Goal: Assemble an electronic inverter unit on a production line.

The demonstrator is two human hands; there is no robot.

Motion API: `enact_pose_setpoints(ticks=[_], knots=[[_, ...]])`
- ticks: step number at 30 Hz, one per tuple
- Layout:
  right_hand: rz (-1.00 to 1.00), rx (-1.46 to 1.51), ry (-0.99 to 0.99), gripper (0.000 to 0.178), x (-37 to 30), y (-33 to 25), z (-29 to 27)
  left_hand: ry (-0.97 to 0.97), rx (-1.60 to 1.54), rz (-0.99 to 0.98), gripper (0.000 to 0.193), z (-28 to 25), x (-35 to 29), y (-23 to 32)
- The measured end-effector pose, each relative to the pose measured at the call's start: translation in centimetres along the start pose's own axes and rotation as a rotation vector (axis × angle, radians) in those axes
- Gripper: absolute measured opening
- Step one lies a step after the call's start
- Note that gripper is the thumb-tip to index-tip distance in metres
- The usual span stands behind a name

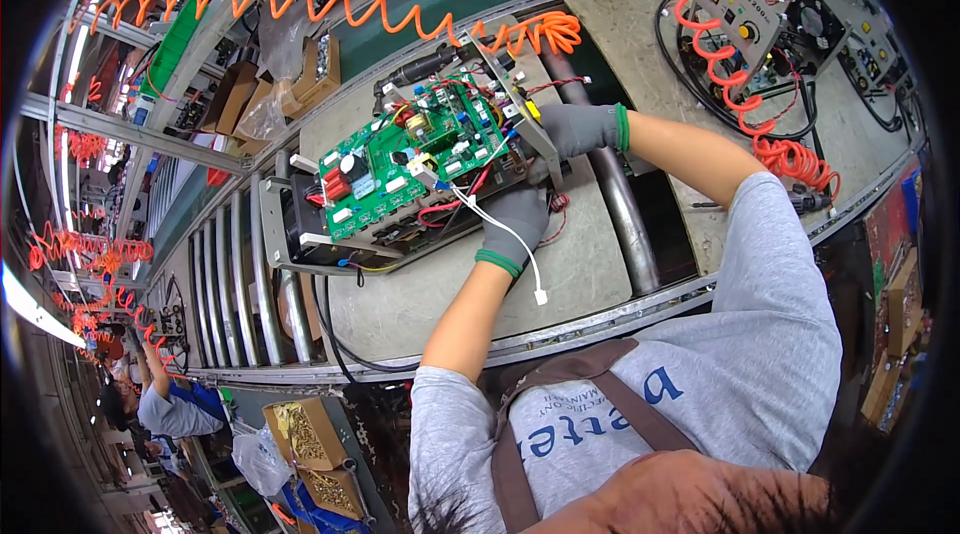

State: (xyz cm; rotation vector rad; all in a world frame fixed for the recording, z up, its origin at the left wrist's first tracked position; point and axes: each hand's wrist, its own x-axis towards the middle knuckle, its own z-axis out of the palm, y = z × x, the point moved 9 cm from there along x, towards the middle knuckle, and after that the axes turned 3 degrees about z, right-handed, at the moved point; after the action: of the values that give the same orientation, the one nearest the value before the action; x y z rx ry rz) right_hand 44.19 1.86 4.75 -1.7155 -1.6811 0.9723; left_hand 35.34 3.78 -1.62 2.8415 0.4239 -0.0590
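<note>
An opened electrical machine chassis lies on the board in front of me, with a green circuit board (400,159) full of components on top. A grey end panel (517,104) stands at its right end, and a metal frame (275,224) closes its left end. My right hand (585,130), in a grey glove with a green cuff, is closed at the outer face of the end panel. My left hand (516,226), gloved alike, reaches in below the panel beside the wiring; its fingertips are hidden by the chassis. A white cable (515,234) with a connector hangs over my left hand.
Orange coiled air hoses (380,14) hang across the far side. More machine panels (745,14) with cables stand at the right. Metal rollers (625,224) run between the boards. Boxes of small parts (305,434) stand at the lower left, near people further off.
</note>
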Motion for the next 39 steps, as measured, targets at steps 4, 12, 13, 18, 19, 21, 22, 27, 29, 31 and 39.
enact_pose_setpoints(ticks=[4, 12, 13, 18, 19, 21, 22, 27, 29, 31, 39], knots=[[0.021, 0.055, 0.045, 0.036, 0.1, 0.9, 0.4, 0.090, -0.021, 0.060, 0.048, -0.4, 0.1, 0.1], [-0.016, 0.098, 0.083, 0.040, -0.5, 1.6, 0.4, 0.154, -0.011, -0.030, 0.039, -1.2, -1.1, 0.8], [-0.060, 0.072, 0.116, 0.039, -0.7, 1.4, 0.0, 0.067, -0.060, -0.061, 0.038, -0.8, -0.8, 0.9], [0.137, 0.198, 0.329, 0.033, -3.8, -0.1, -0.6, 0.279, -0.126, -0.169, 0.035, -0.3, -1.4, -1.6], [0.136, 0.190, 0.329, 0.033, -4.7, -1.0, -0.7, 0.346, -0.185, -0.165, 0.035, -0.6, -1.8, -1.7], [0.017, 0.235, 0.353, 0.043, -6.8, -2.3, -1.4, 0.417, -0.248, -0.168, 0.036, -1.5, -2.4, -1.7], [0.017, 0.229, 0.349, 0.043, -7.6, -3.1, -1.5, 0.334, -0.222, -0.174, 0.037, -1.7, -2.2, -1.0], [0.106, 0.073, 0.482, 0.046, -7.9, -5.3, -1.7, 0.067, -0.481, -0.228, 0.032, -2.8, -2.6, 1.1], [0.242, 0.003, 0.474, 0.042, -6.2, -6.6, -0.8, 0.113, -0.178, -0.152, 0.028, -1.8, -2.0, 0.3], [0.354, -0.138, 0.580, 0.045, -5.8, -3.5, -0.9, 0.143, -0.062, -0.053, 0.032, -1.4, -1.8, 0.9], [0.490, 0.160, 0.531, 0.049, -7.8, -8.7, 1.7, 0.173, -0.120, 0.160, 0.022, -6.7, -9.1, 1.9]])
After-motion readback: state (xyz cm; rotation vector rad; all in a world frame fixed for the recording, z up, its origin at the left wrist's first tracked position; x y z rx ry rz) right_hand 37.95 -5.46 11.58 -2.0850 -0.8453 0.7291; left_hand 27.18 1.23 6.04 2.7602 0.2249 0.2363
